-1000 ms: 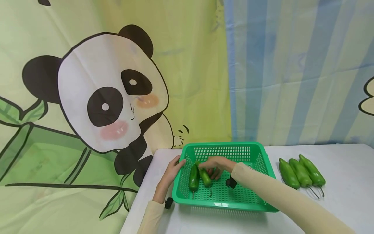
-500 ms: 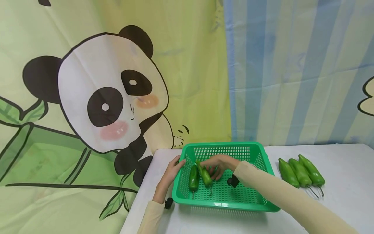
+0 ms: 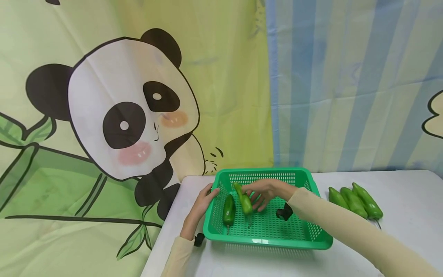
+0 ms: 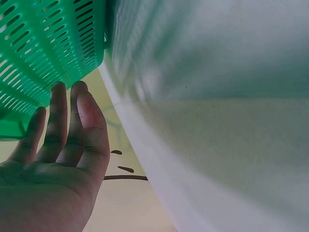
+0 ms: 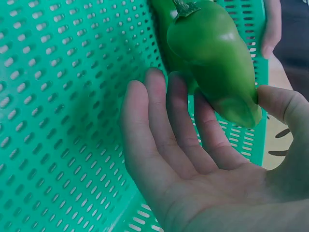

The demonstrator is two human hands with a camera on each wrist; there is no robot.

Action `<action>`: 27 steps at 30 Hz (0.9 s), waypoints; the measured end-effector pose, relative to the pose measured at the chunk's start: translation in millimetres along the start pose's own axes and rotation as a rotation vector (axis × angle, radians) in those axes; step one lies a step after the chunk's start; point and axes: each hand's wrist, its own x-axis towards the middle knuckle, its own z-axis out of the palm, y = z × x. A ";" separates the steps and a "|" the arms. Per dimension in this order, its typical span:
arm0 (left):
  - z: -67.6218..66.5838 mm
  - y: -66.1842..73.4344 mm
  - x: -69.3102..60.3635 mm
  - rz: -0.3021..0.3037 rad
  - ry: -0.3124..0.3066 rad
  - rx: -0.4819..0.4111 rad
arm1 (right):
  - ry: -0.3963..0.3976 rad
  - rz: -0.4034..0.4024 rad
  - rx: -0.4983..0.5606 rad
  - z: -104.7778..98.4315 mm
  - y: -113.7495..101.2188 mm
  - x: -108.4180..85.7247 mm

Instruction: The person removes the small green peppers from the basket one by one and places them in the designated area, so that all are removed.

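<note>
Inside the green basket (image 3: 266, 241), my right hand (image 3: 264, 190) pinches a green pepper (image 3: 245, 204) near its tip, between thumb and index finger. In the right wrist view that pepper (image 5: 217, 58) slants across the fingers, stem end away from the palm, and the other fingers of the hand (image 5: 193, 159) spread beneath it. A second pepper (image 3: 228, 211) lies along the basket's left side. My left hand (image 3: 203, 202) rests on the basket's left rim; in the left wrist view its fingers (image 4: 58, 121) extend along the outside of the basket wall.
On the white table (image 3: 408, 207), right of the basket, three more green peppers (image 3: 353, 202) lie side by side. Behind the table hangs a curtain (image 3: 235, 96) with a panda print and blue stripes. Black wrist devices (image 3: 284, 212) are on both arms.
My right hand has lifted the pinched pepper slightly and moved it a little to the right, away from the second pepper. The left hand stays at the rim.
</note>
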 end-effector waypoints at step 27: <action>3.0 -36.1 15.9 0.028 0.074 0.016 | 0.015 -0.062 0.098 -53.4 6.2 -63.3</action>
